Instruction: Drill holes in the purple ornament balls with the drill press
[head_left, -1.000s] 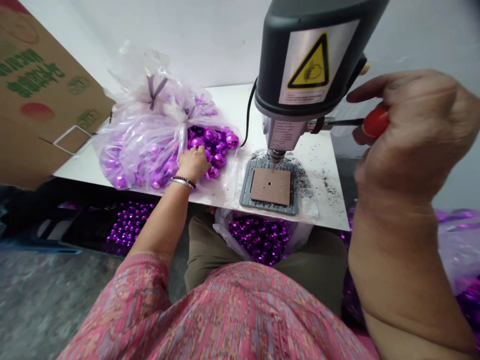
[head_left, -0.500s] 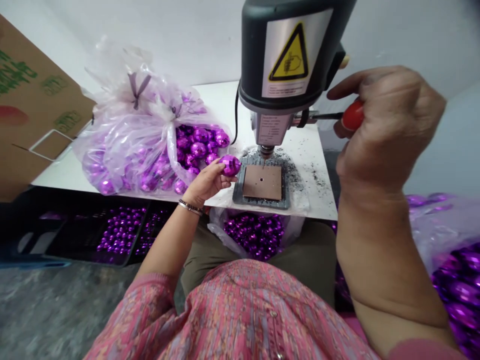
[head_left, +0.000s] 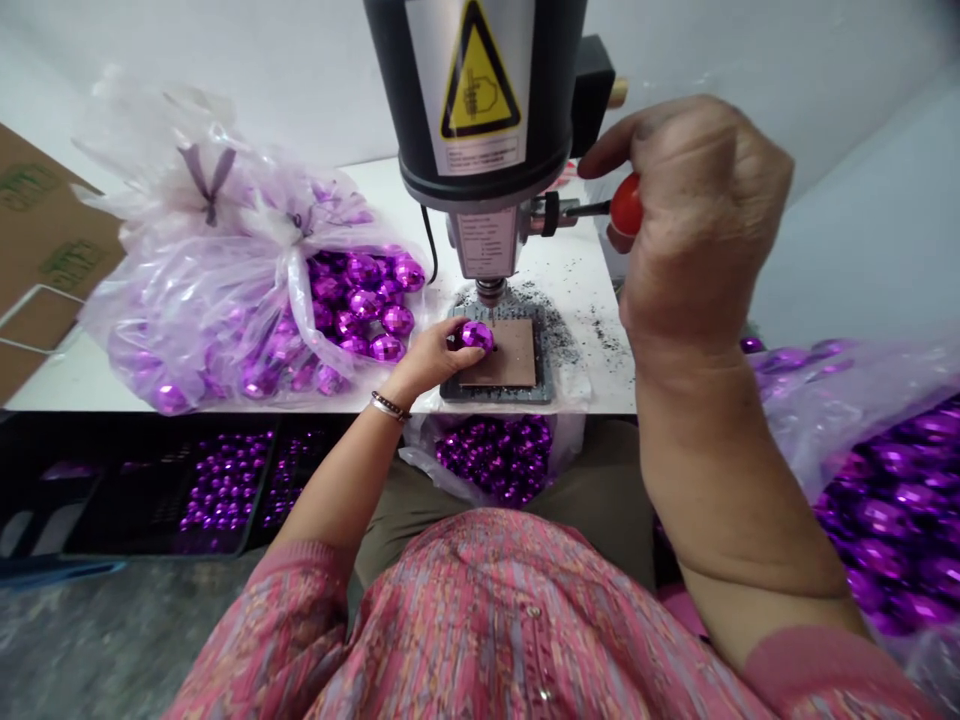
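Note:
My left hand (head_left: pixel 429 362) grips a shiny purple faceted ball (head_left: pixel 478 336) between thumb and fingers, at the left part of a small brown board (head_left: pixel 514 355). Just above the ball is the thin bit (head_left: pixel 493 314) of a drill press (head_left: pixel 480 150); whether the two touch I cannot tell. The board lies on the press's dark metal base (head_left: pixel 544 385). To the right, my right hand (head_left: pixel 705 220) is closed around the red knob (head_left: pixel 626 206) of the feed lever, its index finger stretched forward. Most of its other fingers are hidden behind the palm.
Clear plastic bags (head_left: pixel 187 290) of purple balls fill the table's left side, beside a cardboard box (head_left: pixel 45 250). Dark shavings (head_left: pixel 559 330) lie around the base. Below are an open bag of balls (head_left: pixel 495 460) at my lap and black crates (head_left: pixel 157 500). Another bag (head_left: pixel 892 500) stands right.
My left hand has brought the purple ball rightward from beside the base to over the board, under the bit. The right hand stays on the red knob. The view has shifted to the right.

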